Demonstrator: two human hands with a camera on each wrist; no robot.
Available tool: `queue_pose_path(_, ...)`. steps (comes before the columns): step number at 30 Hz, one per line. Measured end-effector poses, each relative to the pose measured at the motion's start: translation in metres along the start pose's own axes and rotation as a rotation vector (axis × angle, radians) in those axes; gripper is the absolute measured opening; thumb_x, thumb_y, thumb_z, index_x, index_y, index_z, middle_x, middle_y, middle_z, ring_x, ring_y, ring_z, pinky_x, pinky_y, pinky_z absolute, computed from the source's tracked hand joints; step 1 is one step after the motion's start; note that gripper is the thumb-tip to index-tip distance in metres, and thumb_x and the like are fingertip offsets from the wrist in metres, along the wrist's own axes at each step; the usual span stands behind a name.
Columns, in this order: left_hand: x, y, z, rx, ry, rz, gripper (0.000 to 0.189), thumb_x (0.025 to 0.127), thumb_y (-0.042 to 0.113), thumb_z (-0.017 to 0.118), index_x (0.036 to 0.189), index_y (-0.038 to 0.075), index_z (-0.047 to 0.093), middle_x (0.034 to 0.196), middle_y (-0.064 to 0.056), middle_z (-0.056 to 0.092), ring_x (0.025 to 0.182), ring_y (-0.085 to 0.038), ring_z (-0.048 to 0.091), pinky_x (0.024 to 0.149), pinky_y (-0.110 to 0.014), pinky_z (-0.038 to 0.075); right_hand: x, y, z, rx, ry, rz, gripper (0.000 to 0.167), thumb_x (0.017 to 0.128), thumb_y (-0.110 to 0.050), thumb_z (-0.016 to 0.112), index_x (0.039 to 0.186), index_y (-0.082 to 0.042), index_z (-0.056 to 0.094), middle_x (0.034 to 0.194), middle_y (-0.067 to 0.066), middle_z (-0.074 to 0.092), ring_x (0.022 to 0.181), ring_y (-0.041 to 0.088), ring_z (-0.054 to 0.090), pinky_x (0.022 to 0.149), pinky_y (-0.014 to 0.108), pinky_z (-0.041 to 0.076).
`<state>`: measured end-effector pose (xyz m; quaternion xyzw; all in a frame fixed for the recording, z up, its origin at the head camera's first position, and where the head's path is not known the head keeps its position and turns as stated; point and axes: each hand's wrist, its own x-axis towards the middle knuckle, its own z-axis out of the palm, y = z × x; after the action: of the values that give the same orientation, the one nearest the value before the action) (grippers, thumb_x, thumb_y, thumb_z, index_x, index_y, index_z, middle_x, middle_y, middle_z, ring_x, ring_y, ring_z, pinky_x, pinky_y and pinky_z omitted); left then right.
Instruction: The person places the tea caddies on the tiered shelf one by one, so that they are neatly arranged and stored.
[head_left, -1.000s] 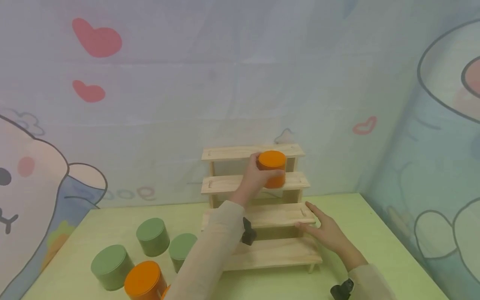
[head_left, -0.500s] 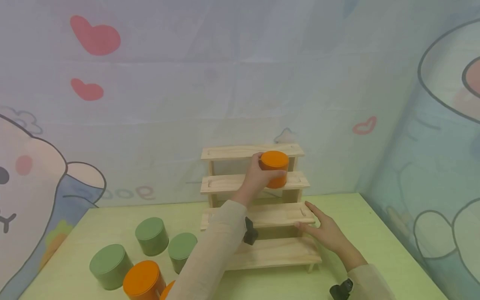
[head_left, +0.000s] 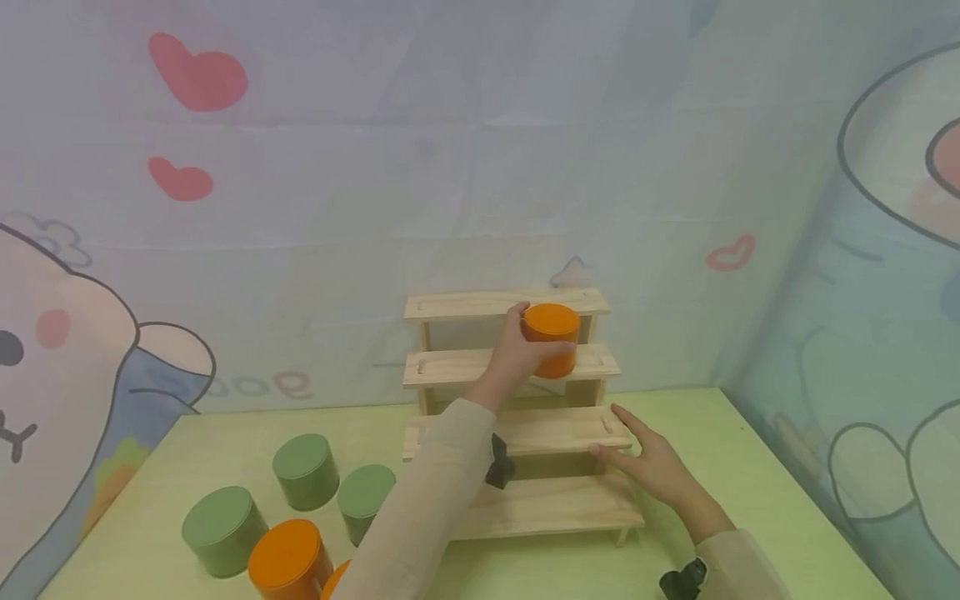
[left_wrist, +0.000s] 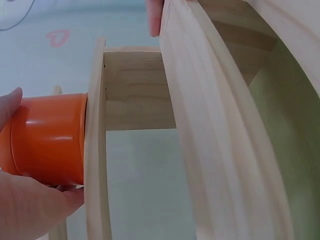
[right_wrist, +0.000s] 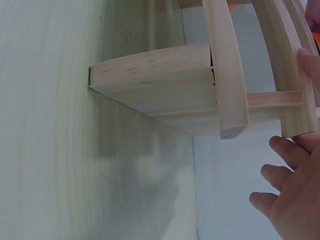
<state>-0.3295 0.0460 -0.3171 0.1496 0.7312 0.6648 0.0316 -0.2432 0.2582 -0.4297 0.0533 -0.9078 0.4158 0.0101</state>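
Observation:
A lidded orange canister (head_left: 552,323) is at the right part of the second board from the top of a stepped wooden display rack (head_left: 517,432). My left hand (head_left: 517,358) grips its side, thumb in front and fingers behind. In the left wrist view, the canister (left_wrist: 52,137) has its base against the board (left_wrist: 96,150), apparently upright on it. My right hand (head_left: 660,471) touches the right end of the board second from the bottom. Its thumb lies on the front edge, and the other fingers (right_wrist: 277,175) stretch loosely past the end.
On the table (head_left: 720,450), left of the rack, stand several green canisters (head_left: 225,533). An orange canister (head_left: 288,558) is in front of them, and another orange canister (head_left: 336,579) is partly behind my left sleeve. A printed cloth backdrop (head_left: 337,208) rises behind the rack.
My left hand and the orange canister have shifted slightly right along the board. My right hand stays at the end of the lower board.

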Motion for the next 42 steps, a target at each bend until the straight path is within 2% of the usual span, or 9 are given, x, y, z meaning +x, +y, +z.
queue_pose_path(6,-0.004,0.009,-0.008,0.068,-0.008,-0.021,0.106,0.075,0.019,0.084,0.154,0.017,0.012,0.149,-0.014,0.032,0.134,-0.031,0.037,0.112,-0.049,0.031,0.0,-0.001,0.001,0.002,-0.003,0.006,0.088,0.09,-0.052,0.061,0.154,-0.01,0.019,0.156,0.023,0.021,0.14,0.048,0.022,0.106,0.067,0.027)
queue_pose_path(11,-0.011,0.019,-0.018,0.119,-0.027,-0.059,0.11,0.075,0.021,0.084,0.154,0.021,0.009,0.152,-0.017,0.029,0.139,-0.035,0.032,0.11,-0.054,0.032,0.0,0.0,0.0,-0.007,0.004,0.012,0.089,0.089,-0.053,0.061,0.154,-0.01,0.019,0.155,0.024,0.022,0.139,0.049,0.022,0.105,0.067,0.028)
queue_pose_path(14,-0.015,0.025,-0.025,0.142,-0.027,-0.077,0.11,0.074,0.022,0.085,0.154,0.023,0.009,0.153,-0.017,0.028,0.139,-0.037,0.032,0.109,-0.054,0.034,0.0,0.001,-0.001,-0.005,-0.001,0.011,0.088,0.089,-0.053,0.061,0.154,-0.01,0.019,0.156,0.025,0.021,0.139,0.05,0.022,0.105,0.067,0.028)
queue_pose_path(21,-0.03,0.044,-0.045,0.19,-0.012,-0.069,0.11,0.073,0.021,0.085,0.154,0.024,0.011,0.153,-0.015,0.028,0.138,-0.034,0.033,0.106,-0.053,0.038,0.0,0.002,-0.001,-0.006,-0.006,-0.001,0.087,0.09,-0.052,0.06,0.155,-0.012,0.017,0.156,0.024,0.02,0.139,0.05,0.021,0.104,0.068,0.028)
queue_pose_path(32,-0.071,0.063,-0.085,0.269,-0.026,-0.051,0.106,0.073,0.033,0.084,0.153,0.029,0.014,0.152,-0.009,0.029,0.14,-0.023,0.03,0.108,-0.051,0.036,0.0,0.001,-0.001,-0.012,-0.008,-0.019,0.087,0.091,-0.051,0.059,0.155,-0.01,0.016,0.156,0.025,0.018,0.139,0.051,0.021,0.103,0.07,0.028)
queue_pose_path(42,-0.116,0.061,-0.12,0.298,-0.05,0.014,0.104,0.076,0.025,0.083,0.154,0.022,0.013,0.15,-0.01,0.032,0.141,-0.026,0.03,0.114,-0.049,0.027,0.001,0.002,0.0,-0.03,-0.01,-0.027,0.086,0.092,-0.051,0.058,0.155,-0.01,0.015,0.156,0.026,0.019,0.137,0.053,0.022,0.102,0.07,0.029)
